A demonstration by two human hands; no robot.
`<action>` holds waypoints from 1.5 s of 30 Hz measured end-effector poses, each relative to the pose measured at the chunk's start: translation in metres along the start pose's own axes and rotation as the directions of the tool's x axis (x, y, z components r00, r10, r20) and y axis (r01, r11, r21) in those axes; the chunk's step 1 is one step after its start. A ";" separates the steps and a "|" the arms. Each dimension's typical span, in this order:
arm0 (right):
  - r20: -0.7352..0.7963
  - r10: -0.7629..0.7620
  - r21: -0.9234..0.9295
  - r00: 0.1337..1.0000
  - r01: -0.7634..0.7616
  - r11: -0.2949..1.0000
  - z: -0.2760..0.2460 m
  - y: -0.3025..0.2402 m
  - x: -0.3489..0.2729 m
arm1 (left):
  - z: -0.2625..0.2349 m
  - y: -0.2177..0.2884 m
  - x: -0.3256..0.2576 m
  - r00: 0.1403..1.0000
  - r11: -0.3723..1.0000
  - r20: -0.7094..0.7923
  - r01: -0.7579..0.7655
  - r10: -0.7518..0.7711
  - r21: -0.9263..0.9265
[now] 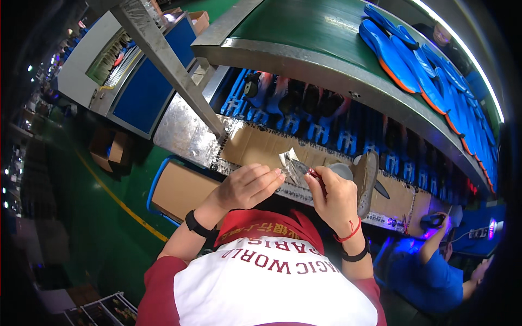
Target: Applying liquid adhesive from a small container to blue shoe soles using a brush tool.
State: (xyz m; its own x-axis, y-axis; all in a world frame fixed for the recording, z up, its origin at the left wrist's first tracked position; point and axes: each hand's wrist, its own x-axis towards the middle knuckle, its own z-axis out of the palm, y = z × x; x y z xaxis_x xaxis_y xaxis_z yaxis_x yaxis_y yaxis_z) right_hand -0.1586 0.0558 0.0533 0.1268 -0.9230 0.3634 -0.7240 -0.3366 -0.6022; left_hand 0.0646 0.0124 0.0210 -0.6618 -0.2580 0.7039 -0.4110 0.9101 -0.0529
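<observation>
My left hand (251,186) is closed in a pinch over the bench, fingertips on something thin and pale. Facing it, my right hand (336,196) grips a small red-handled metal tool (300,166); its silver end points left toward my left fingertips. Whether it is scissors or another kind of tool, I cannot tell. A crumpled whitish scrap (288,157) lies against the tool's end, between both hands. Just right of my right hand stands a grey shoe-shaped piece (367,182), with a grey rounded piece (341,170) partly hidden beside it.
Cardboard (250,145) covers the bench. Behind it runs a rack of blue holders (291,124) under a green conveyor belt (310,27) piled with blue insoles (389,54). A metal post (163,60) rises at left. A co-worker in blue (424,274) sits at right.
</observation>
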 end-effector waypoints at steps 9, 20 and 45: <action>-0.020 -0.064 -0.057 0.998 0.063 0.996 0.004 0.003 0.003 | 0.000 -0.002 0.000 0.999 0.998 0.009 0.037 -0.037 -0.044; 0.043 -0.002 -0.069 0.999 0.005 0.998 -0.011 0.012 -0.007 | 0.002 -0.004 -0.006 0.996 0.994 0.006 0.091 -0.091 -0.060; -0.106 0.044 0.065 0.993 -0.037 0.997 0.016 0.012 -0.009 | 0.012 0.001 0.000 0.884 0.803 -0.024 0.412 -0.466 -0.430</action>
State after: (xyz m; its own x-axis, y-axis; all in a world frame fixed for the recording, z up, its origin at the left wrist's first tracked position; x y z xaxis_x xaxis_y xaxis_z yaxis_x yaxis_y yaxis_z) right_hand -0.1576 0.0564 0.0311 0.0223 -0.9119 0.4098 -0.6825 -0.3134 -0.6603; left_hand 0.0568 0.0098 0.0127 -0.3784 -0.6446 0.6643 -0.3327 0.7645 0.5522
